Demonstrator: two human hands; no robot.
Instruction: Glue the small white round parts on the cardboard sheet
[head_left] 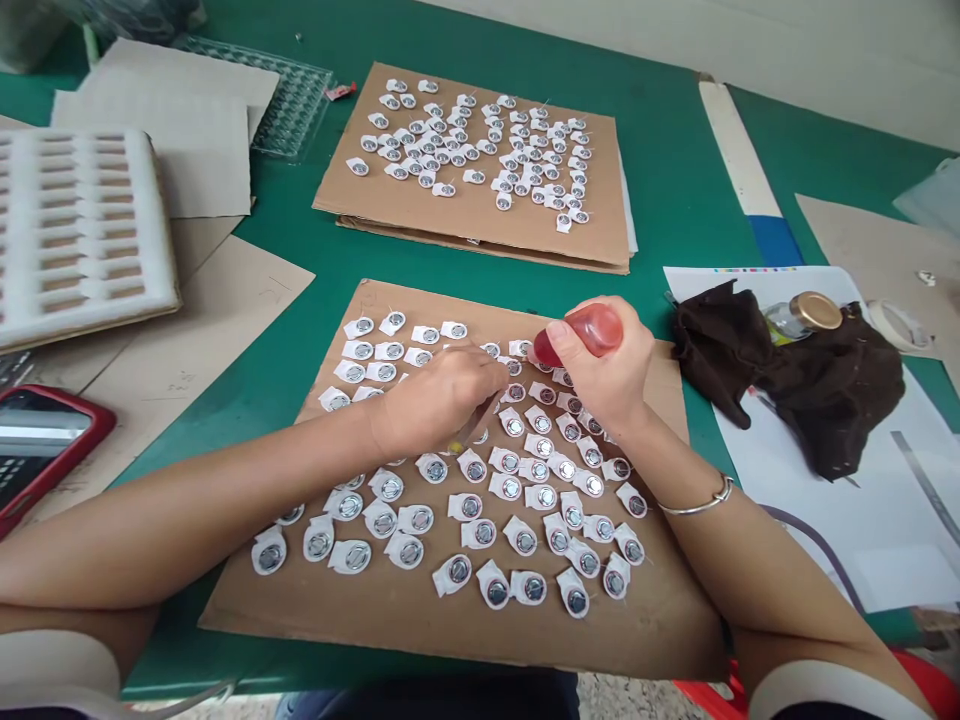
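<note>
My right hand [619, 375] is closed around a small red squeeze bottle [598, 328], tilted with its narrower end toward my left hand. My left hand [442, 395] is closed over the board, its fingers pinching slim tweezers [474, 425] with a yellowish end; the fingers partly hide them. Both hands hover close together above a brown cardboard sheet [315, 610]. Rows of small round silver parts on white tabbed backings [540, 497] lie across it, some with fine wires. Where the bottle's tip meets the parts is hard to make out.
Behind lies a second cardboard stack [480, 225] bearing similar parts. A white foam tray [161, 230] and a red-cased phone [97, 420] are at left. On the right, dark cloth [832, 400] and a gold-lidded jar [814, 312] rest on white paper [885, 520].
</note>
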